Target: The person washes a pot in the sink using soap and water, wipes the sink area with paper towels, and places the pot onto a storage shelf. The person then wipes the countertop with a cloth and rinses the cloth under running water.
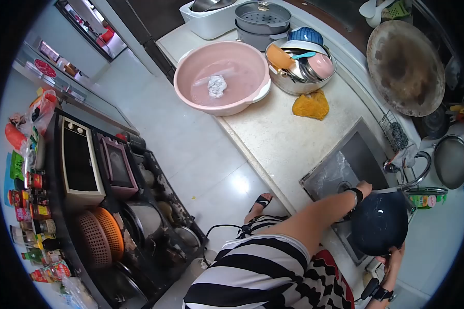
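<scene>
A dark navy pot (379, 224) is tilted over the near part of the sink, its rounded side toward me. My right hand (391, 256) grips its lower edge, fingers partly hidden beneath it. My left hand (364, 189) is closed at the pot's upper left edge, with a dark band at the wrist. What its fingers hold is hidden. Beyond that hand lies the steel sink basin (374, 159), with a clear plastic bag (337, 170) inside by the drain. The curved faucet (424, 170) stands to the right.
A pink basin (183, 85) with water and a white crumpled item sits on the counter (273, 139). Beside it are a steel bowl of dishes (294, 88) and a yellow cloth (311, 105). A large round lid (406, 67) leans behind. A rack (175, 190) stands left.
</scene>
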### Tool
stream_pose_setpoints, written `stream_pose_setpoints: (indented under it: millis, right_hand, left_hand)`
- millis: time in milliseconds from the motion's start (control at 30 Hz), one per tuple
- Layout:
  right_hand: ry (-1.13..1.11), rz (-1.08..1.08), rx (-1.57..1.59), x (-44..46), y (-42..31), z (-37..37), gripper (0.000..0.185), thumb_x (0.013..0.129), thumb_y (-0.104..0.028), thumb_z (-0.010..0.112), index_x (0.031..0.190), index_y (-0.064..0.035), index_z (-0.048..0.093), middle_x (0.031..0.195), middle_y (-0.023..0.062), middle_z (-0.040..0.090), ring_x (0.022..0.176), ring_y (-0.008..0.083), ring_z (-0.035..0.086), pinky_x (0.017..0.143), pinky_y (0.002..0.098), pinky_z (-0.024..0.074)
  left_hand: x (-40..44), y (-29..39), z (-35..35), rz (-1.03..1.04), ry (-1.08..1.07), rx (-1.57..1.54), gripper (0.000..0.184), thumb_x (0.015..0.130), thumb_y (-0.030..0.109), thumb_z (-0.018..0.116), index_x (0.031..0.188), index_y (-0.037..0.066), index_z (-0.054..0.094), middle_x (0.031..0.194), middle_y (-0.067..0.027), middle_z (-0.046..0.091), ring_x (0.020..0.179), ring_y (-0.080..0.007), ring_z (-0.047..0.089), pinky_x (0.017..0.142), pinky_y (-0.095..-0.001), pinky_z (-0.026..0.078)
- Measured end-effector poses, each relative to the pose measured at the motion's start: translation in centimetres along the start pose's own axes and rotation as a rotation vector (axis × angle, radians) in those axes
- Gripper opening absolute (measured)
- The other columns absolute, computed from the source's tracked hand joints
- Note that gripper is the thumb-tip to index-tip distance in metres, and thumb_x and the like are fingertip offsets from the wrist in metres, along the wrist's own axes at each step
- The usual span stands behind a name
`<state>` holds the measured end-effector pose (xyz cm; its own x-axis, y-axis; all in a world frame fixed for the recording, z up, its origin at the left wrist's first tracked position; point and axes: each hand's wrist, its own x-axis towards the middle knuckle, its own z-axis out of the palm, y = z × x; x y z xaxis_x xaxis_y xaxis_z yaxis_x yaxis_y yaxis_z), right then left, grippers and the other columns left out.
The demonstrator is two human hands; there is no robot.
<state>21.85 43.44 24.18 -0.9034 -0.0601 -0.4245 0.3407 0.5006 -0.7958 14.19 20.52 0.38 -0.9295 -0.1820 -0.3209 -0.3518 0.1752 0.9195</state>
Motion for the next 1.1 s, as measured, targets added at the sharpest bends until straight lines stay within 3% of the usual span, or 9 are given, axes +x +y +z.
stream_pose_setpoints:
  millis: [67,300,433,633,767,900,967,1033,1100]
  right_hand:
    - [0.022,-0.053,-0.086,-0.3,-1.7,0.6,0.073,0.066,-0.004,0.041,0.138,-0.0121,0.031,0.108,0.0164,0.052,0.070,0.0315,0.064,0.042,0.0385,0.0586]
    - [-0.013,-0.035,-0.042,0.7,-2.5,1.7,0.066,0.069,-0.002,0.040,0.135,-0.0080,0.034,0.109,0.0138,0.053,0.071,0.0266,0.062,0.042,0.0344,0.0585]
    - [-0.043,0.042,0.029,2.6,-0.4,1.9,0.063,0.071,-0.001,0.042,0.133,-0.0093,0.037,0.108,0.0118,0.053,0.075,0.0257,0.062,0.043,0.0345,0.0589]
    - [-0.186,0.098,0.248,7.9,5.5,1.6,0.046,0.076,0.001,0.052,0.121,-0.0076,0.045,0.112,0.0112,0.055,0.090,0.0302,0.062,0.062,0.0445,0.0610]
    - [-0.260,0.094,0.282,8.5,5.1,4.5,0.043,0.081,0.001,0.051,0.123,-0.0072,0.044,0.119,0.0118,0.053,0.098,0.0294,0.061,0.064,0.0420,0.0611]
    - [-0.309,0.094,0.322,9.9,5.3,6.5,0.041,0.080,0.001,0.053,0.120,-0.0056,0.046,0.118,0.0123,0.055,0.104,0.0298,0.059,0.072,0.0428,0.0582]
    - [-0.167,0.162,-0.074,14.8,7.3,6.1,0.036,0.080,0.001,0.054,0.115,-0.0046,0.049,0.118,0.0119,0.054,0.102,0.0286,0.059,0.075,0.0378,0.0546]
    - [-0.253,-0.022,-0.132,23.9,13.0,3.8,0.039,0.079,-0.002,0.057,0.117,-0.0027,0.051,0.114,0.0110,0.055,0.096,0.0234,0.059,0.074,0.0301,0.0509]
    - [0.273,-0.998,-0.511,20.3,10.1,8.1,0.041,0.087,-0.006,0.055,0.127,-0.0001,0.047,0.116,0.0126,0.055,0.086,0.0189,0.060,0.082,0.0283,0.0467]
  left_hand:
    - [-1.0,3.7,0.3,-0.327,0.226,-0.331,0.023,0.086,0.012,0.051,0.095,-0.003,0.065,0.097,-0.0225,0.065,0.098,-0.0343,0.062,0.085,-0.0439,0.049]
    - [-2.3,4.6,-1.2,-0.142,0.177,-0.387,0.062,0.094,0.046,0.035,0.104,-0.010,0.061,0.110,-0.0296,0.058,0.110,-0.0415,0.053,0.098,-0.0432,0.039]
    - [-4.4,4.5,-4.8,-0.125,0.014,-0.176,0.065,0.081,0.051,0.058,0.106,-0.009,0.061,0.114,-0.0274,0.058,0.111,-0.0381,0.054,0.095,-0.0409,0.042]
    - [-7.7,2.1,-8.7,-0.100,-0.139,0.086,0.052,0.071,0.033,0.074,0.106,-0.003,0.064,0.100,-0.0226,0.065,0.094,-0.0302,0.064,0.080,-0.0378,0.051]
    - [-10.2,0.9,-9.2,-0.443,-0.328,-0.506,0.053,0.079,0.025,0.070,0.120,-0.005,0.055,0.119,-0.0244,0.057,0.096,-0.0301,0.063,0.079,-0.0394,0.051]
    - [-12.2,1.3,-9.1,-0.270,-0.050,-0.335,0.060,0.079,0.014,0.066,0.132,0.001,0.040,0.127,-0.0227,0.050,0.108,-0.0331,0.057,0.079,-0.0432,0.052]
    - [-13.7,2.2,-9.3,-0.291,0.039,-0.489,0.067,0.080,0.004,0.057,0.139,0.007,0.027,0.134,-0.0224,0.042,0.110,-0.0381,0.054,0.069,-0.0461,0.056]
    - [-15.8,3.4,-9.9,-0.301,0.120,-0.599,0.074,0.081,-0.003,0.050,0.145,0.014,0.016,0.139,-0.0224,0.036,0.110,-0.0412,0.053,0.059,-0.0461,0.059]
    - [-17.6,4.4,-10.5,-0.300,0.154,-0.629,0.077,0.081,-0.004,0.047,0.147,0.017,0.013,0.140,-0.0227,0.035,0.109,-0.0417,0.054,0.054,-0.0446,0.060]
